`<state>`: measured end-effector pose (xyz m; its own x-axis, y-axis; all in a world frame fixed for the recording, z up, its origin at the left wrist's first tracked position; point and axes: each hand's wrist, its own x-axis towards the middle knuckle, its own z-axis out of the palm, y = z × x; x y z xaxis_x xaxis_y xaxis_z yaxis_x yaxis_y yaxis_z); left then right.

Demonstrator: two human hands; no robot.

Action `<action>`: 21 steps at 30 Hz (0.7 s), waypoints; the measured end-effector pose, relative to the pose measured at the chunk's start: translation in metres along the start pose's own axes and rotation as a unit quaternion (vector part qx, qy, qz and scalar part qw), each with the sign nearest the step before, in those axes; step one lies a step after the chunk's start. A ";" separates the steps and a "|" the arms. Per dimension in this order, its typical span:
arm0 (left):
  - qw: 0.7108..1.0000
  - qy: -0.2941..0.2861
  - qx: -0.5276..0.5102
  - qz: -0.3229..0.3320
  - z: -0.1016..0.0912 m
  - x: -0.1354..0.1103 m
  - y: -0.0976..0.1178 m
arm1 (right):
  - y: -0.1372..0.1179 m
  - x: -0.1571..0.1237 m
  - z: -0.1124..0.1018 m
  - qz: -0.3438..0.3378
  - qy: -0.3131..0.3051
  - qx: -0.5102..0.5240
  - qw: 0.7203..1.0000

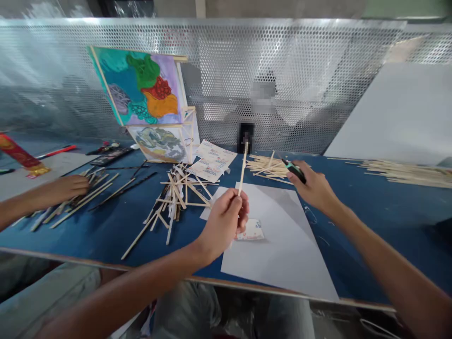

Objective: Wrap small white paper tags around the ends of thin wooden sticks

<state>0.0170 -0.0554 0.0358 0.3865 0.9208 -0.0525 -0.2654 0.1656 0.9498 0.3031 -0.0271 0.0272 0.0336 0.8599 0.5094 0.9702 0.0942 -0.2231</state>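
My left hand is closed round the lower end of a thin wooden stick, which points up and away over a white sheet of paper. In my right hand is a slim black-and-green tool, perhaps a cutter knife; its tip points left, and its exact kind is unclear. Just beyond that hand lies a pile of thin wooden sticks. A small printed scrap of paper rests on the white sheet beside my left hand. To the left stands a tangled framework of glued sticks.
Against a perforated metal screen leans a painted picture box with a stick frame. Printed paper lies near it. More sticks and a white board are at right. Another person's hand touches sticks at left.
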 end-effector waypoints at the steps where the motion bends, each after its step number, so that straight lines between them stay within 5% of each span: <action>1: 1.000 -0.011 0.002 0.009 0.007 -0.002 0.002 | -0.009 -0.005 0.005 -0.008 0.027 0.044 0.999; 5: 0.998 -0.048 0.036 0.036 0.022 -0.010 0.004 | -0.039 -0.022 0.009 -0.057 0.137 0.187 0.971; 11: 0.997 -0.070 0.042 0.005 0.031 -0.016 -0.005 | -0.054 -0.042 0.001 -0.241 0.148 0.111 0.953; 21: 0.994 -0.060 0.096 -0.001 0.029 -0.017 -0.016 | -0.047 -0.047 0.006 -0.248 0.144 0.064 0.956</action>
<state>0.0403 -0.0845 0.0301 0.4931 0.8695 -0.0278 -0.0953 0.0857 0.9918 0.2547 -0.0692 0.0091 -0.3411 0.5208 0.7826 0.8472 0.5310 0.0158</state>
